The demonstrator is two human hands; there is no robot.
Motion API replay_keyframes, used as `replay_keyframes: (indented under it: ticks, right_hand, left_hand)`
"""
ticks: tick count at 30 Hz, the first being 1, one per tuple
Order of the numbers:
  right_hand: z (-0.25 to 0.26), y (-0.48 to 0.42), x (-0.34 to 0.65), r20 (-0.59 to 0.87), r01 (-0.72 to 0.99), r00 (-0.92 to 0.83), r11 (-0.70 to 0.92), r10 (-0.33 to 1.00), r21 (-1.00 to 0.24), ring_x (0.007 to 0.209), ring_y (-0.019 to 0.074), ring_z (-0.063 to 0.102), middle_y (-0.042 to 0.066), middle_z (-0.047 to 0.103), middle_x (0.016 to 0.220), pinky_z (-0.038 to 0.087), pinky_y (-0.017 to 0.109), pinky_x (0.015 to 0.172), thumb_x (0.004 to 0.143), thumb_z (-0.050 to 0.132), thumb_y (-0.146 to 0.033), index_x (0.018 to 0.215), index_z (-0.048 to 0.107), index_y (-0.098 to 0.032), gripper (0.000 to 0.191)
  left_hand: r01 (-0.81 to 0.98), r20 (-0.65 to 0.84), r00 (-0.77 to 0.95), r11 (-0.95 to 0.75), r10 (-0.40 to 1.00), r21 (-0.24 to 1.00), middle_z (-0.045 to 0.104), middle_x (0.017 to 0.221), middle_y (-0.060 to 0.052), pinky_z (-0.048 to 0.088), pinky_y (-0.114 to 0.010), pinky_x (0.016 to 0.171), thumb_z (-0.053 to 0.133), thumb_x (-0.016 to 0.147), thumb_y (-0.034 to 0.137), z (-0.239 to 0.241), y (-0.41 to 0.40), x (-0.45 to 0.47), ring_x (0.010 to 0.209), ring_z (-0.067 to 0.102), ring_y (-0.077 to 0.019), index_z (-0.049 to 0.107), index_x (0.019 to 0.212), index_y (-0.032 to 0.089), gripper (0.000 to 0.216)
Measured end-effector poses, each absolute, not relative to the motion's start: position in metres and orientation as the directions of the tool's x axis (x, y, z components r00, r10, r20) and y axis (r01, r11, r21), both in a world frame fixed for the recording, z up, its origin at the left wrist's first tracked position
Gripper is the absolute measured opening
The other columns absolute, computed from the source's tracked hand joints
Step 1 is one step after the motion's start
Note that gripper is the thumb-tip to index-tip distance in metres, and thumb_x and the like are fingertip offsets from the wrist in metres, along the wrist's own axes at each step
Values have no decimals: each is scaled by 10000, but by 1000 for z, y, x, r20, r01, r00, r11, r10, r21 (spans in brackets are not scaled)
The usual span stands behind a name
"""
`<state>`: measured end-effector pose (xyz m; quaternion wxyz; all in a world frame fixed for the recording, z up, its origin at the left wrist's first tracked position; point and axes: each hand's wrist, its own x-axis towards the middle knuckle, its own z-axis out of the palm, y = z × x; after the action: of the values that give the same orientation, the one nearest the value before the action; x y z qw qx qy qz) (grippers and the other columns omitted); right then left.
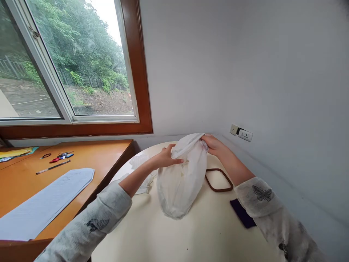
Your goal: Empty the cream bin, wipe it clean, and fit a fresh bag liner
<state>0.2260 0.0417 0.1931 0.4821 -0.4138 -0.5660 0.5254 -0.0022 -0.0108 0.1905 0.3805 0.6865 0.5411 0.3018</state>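
A thin white plastic bag [181,189] hangs, crumpled and see-through, above the round cream table [207,233]. My right hand [215,144] grips its gathered upper right end, fingers closed around the bunched film. On the bag's upper left side is my left hand [165,157], its thumb lying across the front and its fingers curled around the edge; some fingertips are hidden by the film. Below my right hand lies a brown rounded-square frame [219,180]. A dark purple folded cloth-like piece [242,214] sits partly under my right sleeve.
More crumpled clear plastic [144,185] lies behind my left forearm. On the orange-brown desk [109,154] at left are papers [49,203], a pen [53,167] and a small cluster of red and blue items [62,156]. Walls stand behind and right, with a socket [245,135].
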Motion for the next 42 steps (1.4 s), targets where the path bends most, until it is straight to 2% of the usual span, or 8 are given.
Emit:
replay_keyframes:
  ticks: [3,5,7,14,19,26,34,42]
  right_hand:
    - [189,41,230,63,66,-217,79,974,-995,619,143,563,-3,618,598,442,234,572,686,625,-349,669,618,-202,149]
    - [186,42,235,27,111,-243,56,970,-992,596,146,563,9,633,621,437,237,544,666,645,-338,677,632,-191,149]
    - [185,41,240,7,156,-263,50,965,-986,585,145,566,12,647,647,431,236,526,642,676,-339,723,651,-188,173]
    - [186,36,246,-73,378,-468,126,881,-917,774,200,624,28,698,888,475,258,612,480,811,-314,900,672,-229,450]
    - [169,52,247,-83,525,-312,99,947,-845,546,160,564,24,653,596,385,233,463,486,775,-247,572,654,-202,155]
    - [154,65,250,15,376,-160,75,987,-923,567,132,539,24,641,660,378,223,495,634,634,-296,670,650,-190,112]
    - [135,65,234,7,140,-150,28,989,-990,721,172,600,61,661,820,447,239,588,703,534,-330,833,615,-180,215]
    - [127,59,222,-52,138,-187,-26,981,-990,657,159,587,34,637,746,446,254,570,708,512,-340,752,594,-183,182]
  left_hand:
    - [547,66,97,-109,993,830,613,940,-73,396,-266,596,743,518,334,173,-4,-2,733,577,-215,612,899,212,421]
    - [514,100,81,-127,992,849,593,723,-31,360,-256,567,681,566,273,168,0,-4,662,545,-195,586,679,199,165]
    - [470,119,74,-140,990,871,544,609,-6,345,-251,563,629,602,244,168,4,-5,637,525,-184,543,590,194,100]
    - [229,81,51,-91,995,969,624,717,-36,412,-261,610,567,623,238,171,7,-4,690,571,-183,565,737,166,134]
    - [143,23,-1,-23,1000,989,547,620,7,365,-230,549,543,600,216,161,12,-6,583,512,-135,491,697,182,114]
    - [147,-55,-13,56,998,988,480,612,27,335,-212,508,503,602,184,163,9,-11,551,478,-116,465,720,184,124]
    - [266,-76,-33,82,997,960,606,782,-18,398,-250,608,689,565,201,174,-15,-16,737,570,-196,515,875,192,355]
    - [94,-158,-149,173,976,980,591,879,-56,438,-238,612,506,792,346,144,-18,-10,777,581,-176,458,884,188,189]
